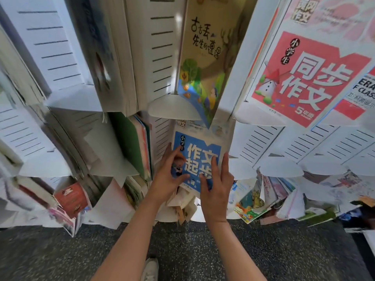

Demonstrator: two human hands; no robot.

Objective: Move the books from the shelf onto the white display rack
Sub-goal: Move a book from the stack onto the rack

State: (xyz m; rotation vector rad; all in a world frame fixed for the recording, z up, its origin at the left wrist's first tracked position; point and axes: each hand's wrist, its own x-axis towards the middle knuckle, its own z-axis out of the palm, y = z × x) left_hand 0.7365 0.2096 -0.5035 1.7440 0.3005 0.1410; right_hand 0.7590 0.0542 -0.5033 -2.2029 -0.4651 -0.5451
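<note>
Left hand gripping blue book left edge, I guess steadying it. Book sits face-out in white display rack pocket. Right hand flat on its cover, fingers straight, pressing it in.

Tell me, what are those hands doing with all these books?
A person is putting a blue book into a pocket of the white rack. The left hand holds its left edge and the right hand rests flat on its cover. A yellow book sits in the pocket above, a red book further right. More books fill the lower pockets.
</note>
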